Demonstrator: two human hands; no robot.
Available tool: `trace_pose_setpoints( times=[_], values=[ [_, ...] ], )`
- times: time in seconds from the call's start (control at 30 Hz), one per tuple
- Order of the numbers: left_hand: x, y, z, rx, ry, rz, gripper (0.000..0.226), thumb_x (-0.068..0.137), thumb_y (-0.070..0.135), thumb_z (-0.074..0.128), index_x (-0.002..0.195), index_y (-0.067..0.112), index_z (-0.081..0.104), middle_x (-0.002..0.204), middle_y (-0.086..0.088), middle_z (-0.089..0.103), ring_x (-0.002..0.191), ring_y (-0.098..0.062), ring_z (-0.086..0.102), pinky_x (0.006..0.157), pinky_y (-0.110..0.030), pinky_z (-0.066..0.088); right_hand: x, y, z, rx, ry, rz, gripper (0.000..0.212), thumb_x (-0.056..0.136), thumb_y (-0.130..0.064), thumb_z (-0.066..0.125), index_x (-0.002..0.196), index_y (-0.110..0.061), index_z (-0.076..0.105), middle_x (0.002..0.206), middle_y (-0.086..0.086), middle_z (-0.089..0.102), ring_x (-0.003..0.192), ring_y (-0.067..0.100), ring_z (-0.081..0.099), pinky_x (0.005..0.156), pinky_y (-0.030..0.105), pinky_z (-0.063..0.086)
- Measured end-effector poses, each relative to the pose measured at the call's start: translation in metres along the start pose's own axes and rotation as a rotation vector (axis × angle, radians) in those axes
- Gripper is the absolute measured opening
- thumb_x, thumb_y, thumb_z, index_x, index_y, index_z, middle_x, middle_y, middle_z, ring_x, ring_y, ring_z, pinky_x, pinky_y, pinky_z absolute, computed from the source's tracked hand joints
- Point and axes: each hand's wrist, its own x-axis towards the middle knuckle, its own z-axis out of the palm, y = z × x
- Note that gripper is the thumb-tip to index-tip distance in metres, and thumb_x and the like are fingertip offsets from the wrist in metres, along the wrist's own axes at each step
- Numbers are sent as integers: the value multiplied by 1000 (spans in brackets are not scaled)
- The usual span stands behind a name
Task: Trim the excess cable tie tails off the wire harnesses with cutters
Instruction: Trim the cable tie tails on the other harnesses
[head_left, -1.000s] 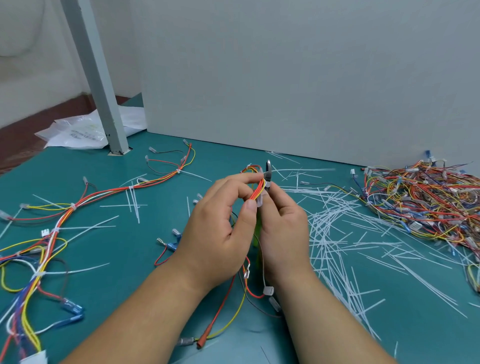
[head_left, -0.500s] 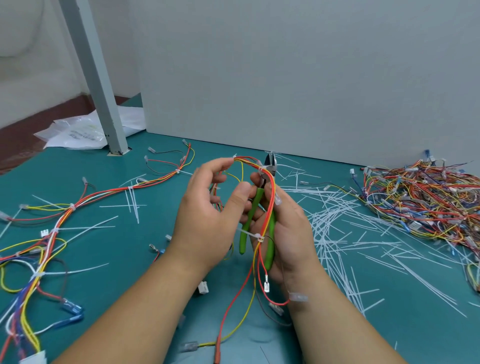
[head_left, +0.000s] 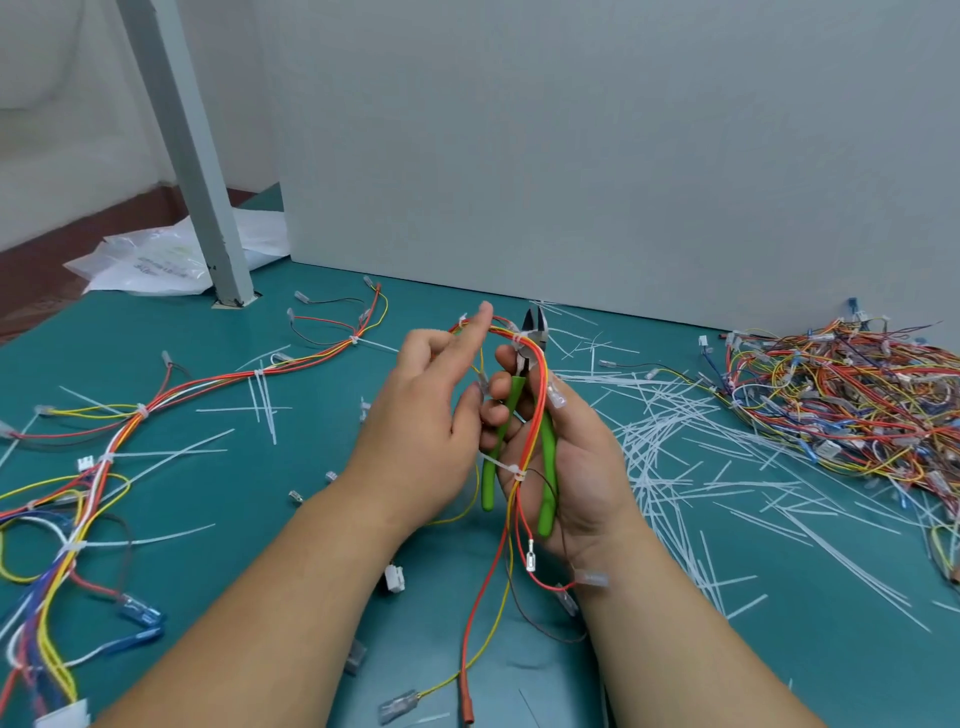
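The step in hand seems to be lining up the next cut. The left hand (head_left: 421, 431) lifts the wire harness (head_left: 542, 387) on a straight index finger, its other fingers loose. The right hand (head_left: 576, 467) grips the cutters (head_left: 546, 452), harness draped across them, held above the table. Their long axis stands nearly upright, tips pointing up and away (blades slightly parted). Next, the tips must reach the untrimmed tail (head_left: 492, 459) jutting left beside the handles.

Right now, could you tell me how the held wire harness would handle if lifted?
Probably floppy: the wire harness droops past the right hand and cutters to the table. Likely light: the left hand's straight finger props its loop. Dangling connectors may snag.
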Motion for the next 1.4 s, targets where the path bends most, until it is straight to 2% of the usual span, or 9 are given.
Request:
trace_pose_setpoints(
  times=[0.13, 0.33, 0.53, 0.67, 0.8, 0.9, 1.07, 1.27, 1.4],
  values=[
    [3, -1, -11, 157, 24, -41, 64, 93, 18, 59, 143, 54, 42, 93, 14, 50, 73, -9, 53, 72, -38, 52, 0, 0, 1, 0, -19, 25, 26, 95, -26, 56, 110, -12, 71, 84, 1, 65, 67, 11, 58, 64, 25, 45],
    [9, 2, -16, 315, 194, -124, 53, 89, 24, 57, 132, 55, 53, 82, 10, 61, 76, -21, 58, 65, -35, 50, -3, 7, 4, -24, -87, 77, 28, 92, -28, 60, 110, -12, 73, 84, 0, 65, 67, 10, 59, 66, 25, 44],
    [8, 0, -12, -109, 246, -229, 30, 103, 17, 52, 115, 40, 68, 85, 14, 73, 66, -8, 69, 60, -22, 49, 1, 7, 1, 43, -24, 30, 26, 92, -28, 60, 109, -12, 72, 85, 1, 65, 66, 11, 60, 62, 25, 50],
    [7, 13, -14, -382, 210, -163, 34, 97, 3, 47, 106, 29, 66, 103, 7, 74, 88, -13, 71, 75, -17, 50, 6, 3, -1, 158, 30, -12, 25, 96, -28, 55, 104, -14, 73, 83, 0, 66, 66, 11, 61, 61, 24, 50],
    [-7, 20, -9, -152, 44, -106, 26, 74, 33, 47, 97, 36, 58, 110, 19, 57, 107, -8, 57, 85, -26, 45, 7, 0, -5, 228, 92, -41, 24, 93, -27, 59, 101, -12, 76, 84, 3, 68, 68, 12, 64, 61, 26, 52],
    [-11, 27, -7, 148, 126, 26, 30, 82, 48, 53, 105, 30, 60, 111, 11, 47, 109, -18, 48, 97, -38, 42, 7, -1, -5, 222, 143, -37, 25, 89, -26, 62, 107, -11, 72, 88, 5, 70, 77, 15, 66, 77, 28, 52],
    [-13, 32, -5, 336, 138, 293, 56, 81, 19, 61, 133, 40, 58, 119, 10, 52, 108, -21, 48, 86, -42, 38, 5, -1, -6, 185, 143, -21, 21, 98, -32, 58, 100, -15, 71, 98, 6, 67, 96, 21, 64, 107, 40, 43],
    [-10, 26, 2, 378, 235, 294, 36, 93, 30, 66, 124, 47, 69, 115, 14, 62, 110, -19, 55, 87, -38, 31, 3, 3, 2, 21, 218, -80, 68, 91, -32, 64, 142, 12, 51, 128, 26, 53, 124, 36, 50, 119, 50, 33],
    [-9, 25, 6, 253, 301, 301, 28, 93, 17, 68, 114, 33, 77, 124, 8, 68, 113, -18, 62, 90, -44, 41, 0, 5, 2, -69, 193, -102, 25, 105, -23, 54, 117, -5, 66, 104, 20, 57, 101, 31, 58, 87, 39, 53]
  ],
)
